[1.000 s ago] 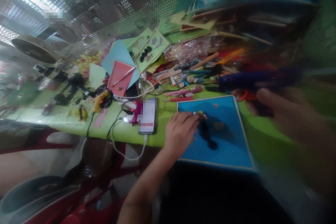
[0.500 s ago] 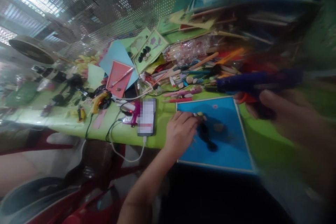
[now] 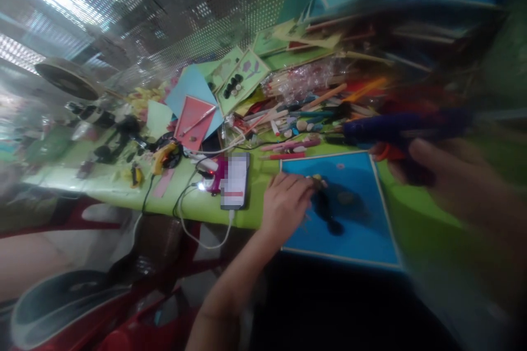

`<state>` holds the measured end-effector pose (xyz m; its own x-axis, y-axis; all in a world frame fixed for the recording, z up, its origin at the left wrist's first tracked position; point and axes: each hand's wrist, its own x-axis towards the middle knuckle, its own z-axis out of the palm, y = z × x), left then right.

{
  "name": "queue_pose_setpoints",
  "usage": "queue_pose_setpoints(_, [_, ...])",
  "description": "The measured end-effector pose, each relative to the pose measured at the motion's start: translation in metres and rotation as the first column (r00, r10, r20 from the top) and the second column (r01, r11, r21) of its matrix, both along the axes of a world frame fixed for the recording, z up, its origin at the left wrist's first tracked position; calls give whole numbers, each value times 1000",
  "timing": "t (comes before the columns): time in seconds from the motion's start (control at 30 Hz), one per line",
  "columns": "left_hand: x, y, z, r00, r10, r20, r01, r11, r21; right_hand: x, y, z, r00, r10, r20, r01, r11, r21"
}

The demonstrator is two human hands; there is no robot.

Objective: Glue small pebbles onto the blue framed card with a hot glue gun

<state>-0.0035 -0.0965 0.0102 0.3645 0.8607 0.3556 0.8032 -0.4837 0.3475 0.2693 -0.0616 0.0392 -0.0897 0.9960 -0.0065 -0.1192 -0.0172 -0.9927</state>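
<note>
My right hand (image 3: 432, 167) is wrapped round a dark blue glue gun (image 3: 403, 125) with an orange trigger, its nozzle pointing left over the top edge of a blue board (image 3: 370, 247). My left hand (image 3: 286, 203) rests on the board's left side, fingers together and curled at a small cluster of pale pebbles (image 3: 319, 181). What the fingertips pinch is hidden. Just right of them lie black stones (image 3: 325, 208) in a slanting row. A flat greyish stone (image 3: 346, 196) sits beside these, partly in shadow. A small pink mark (image 3: 340, 166) shows near the board's top.
Left of the board lie a phone (image 3: 235, 181) on a cable and a purple power strip (image 3: 218, 175). Farther left is a yellow tool (image 3: 160, 159). Pens, sticks and pebbles (image 3: 296, 129) crowd behind the board, with pebble pictures (image 3: 242, 79) beyond. A red chair (image 3: 123, 334) stands at lower left.
The view has shifted slightly, so the table's things sit a little farther right. Both hands keep nearly the same place over the board, the glue gun still held.
</note>
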Motion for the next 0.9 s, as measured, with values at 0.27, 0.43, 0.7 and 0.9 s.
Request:
queue_pose_setpoints(0.27, [-18,20,9,994,-19,-105,-3,978,-207,-1,1,1,1000,1,7,-1,1000,15])
queue_pose_setpoints(0.43, [-17,29,12,980,-61,-188,9,963,-269,-2,1,5,1000,4,24,-4,1000,18])
queue_pose_setpoints(0.7, [-17,36,11,977,-120,-175,69,959,-274,0,0,-1,1000,-17,-25,17,1000,-6])
queue_pose_setpoints(0.9, [-18,35,4,994,-61,-88,37,965,-259,1,1,-3,1000,-4,-3,4,1000,-3])
